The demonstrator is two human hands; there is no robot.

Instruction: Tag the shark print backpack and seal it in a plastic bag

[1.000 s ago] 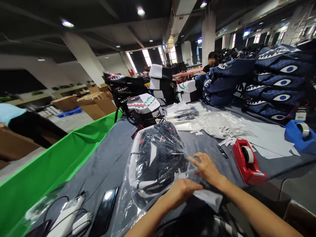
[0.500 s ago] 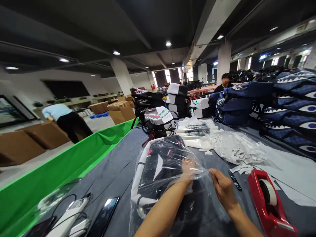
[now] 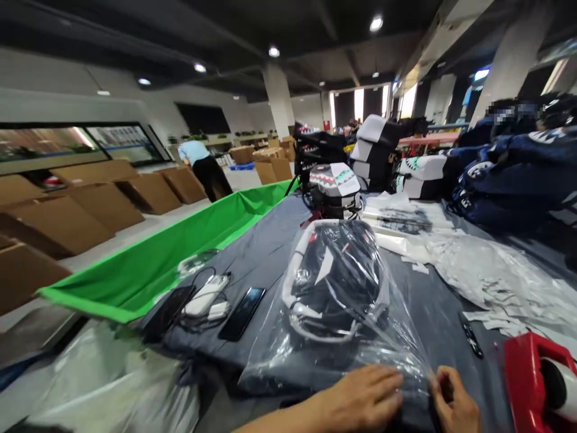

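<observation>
Plastic sleeve (image 3: 315, 364), clear and wrinkled, its near end at my hands on the table (image 3: 277, 249). Left hand (image 3: 363, 394) flat on the film, fingers extended, unclenched; right hand (image 3: 453, 400) curled, fingers pinching the edge. Farther in, dark bag (image 3: 345, 270), pale trim, white patch, lying inside. Half a second ago I had left on the bag; now it's off, nearer.

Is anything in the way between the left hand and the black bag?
Yes, the clear plastic. It covers the black bag, and its loose near end spreads between the bag and the left hand. I see nothing else standing between them.
</observation>
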